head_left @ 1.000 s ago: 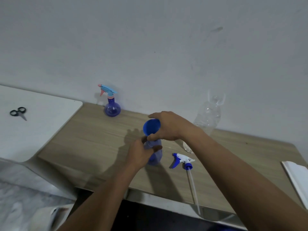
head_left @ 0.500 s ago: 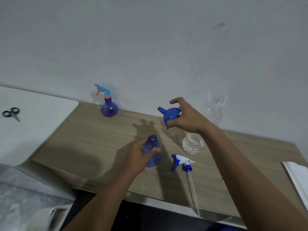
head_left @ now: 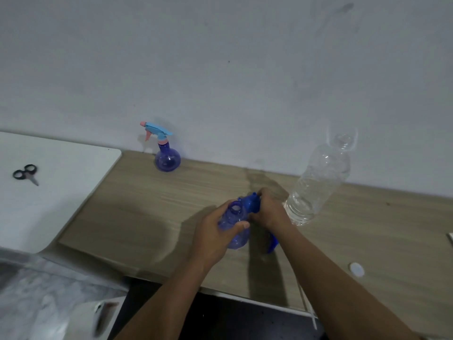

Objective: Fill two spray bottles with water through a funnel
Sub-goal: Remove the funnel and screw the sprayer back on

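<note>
Blue funnel [head_left: 252, 204] mostly hidden in right hand [head_left: 268, 212], open bottle [head_left: 239, 240] in left hand [head_left: 213, 236].

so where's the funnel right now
Head view, just right of centre: the blue funnel is in the right hand, beside the open mouth of the spray bottle that the left hand holds.

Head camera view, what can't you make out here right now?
- Funnel: mostly covered by the right hand. Its tilt, and whether it touches the table, are unclear.
- Loose spray head: only a blue part shows past the right forearm.
- Open spray bottle: the left hand wraps it, so the water level is unreadable.
- White object: cut off by the right edge.
</note>
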A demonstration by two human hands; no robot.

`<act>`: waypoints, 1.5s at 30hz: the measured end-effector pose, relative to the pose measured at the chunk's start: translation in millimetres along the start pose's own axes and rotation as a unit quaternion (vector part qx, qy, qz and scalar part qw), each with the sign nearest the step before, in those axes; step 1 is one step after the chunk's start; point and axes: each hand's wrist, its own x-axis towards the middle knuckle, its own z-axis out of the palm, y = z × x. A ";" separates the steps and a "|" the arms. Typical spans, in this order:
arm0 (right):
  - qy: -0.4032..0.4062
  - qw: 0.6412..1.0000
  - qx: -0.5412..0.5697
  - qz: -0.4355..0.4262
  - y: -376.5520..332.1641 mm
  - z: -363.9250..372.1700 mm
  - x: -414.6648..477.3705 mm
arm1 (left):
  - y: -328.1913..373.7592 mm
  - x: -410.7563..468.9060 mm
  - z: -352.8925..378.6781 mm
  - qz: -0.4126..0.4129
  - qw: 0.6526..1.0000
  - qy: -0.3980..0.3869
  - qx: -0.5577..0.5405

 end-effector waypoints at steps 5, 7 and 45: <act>-0.011 1.000 0.009 0.014 5.3 -1.7 -5.6 | -1.7 -0.4 -1.5 0.000 1.000 -0.010 0.009; -0.012 1.000 0.006 0.002 5.5 -7.6 -15.2 | -1.0 -1.3 -1.3 0.002 1.000 -0.013 0.010; 0.243 0.903 0.254 -0.247 -112.5 -157.8 -115.8 | -0.5 -24.2 4.6 0.003 0.999 0.032 0.020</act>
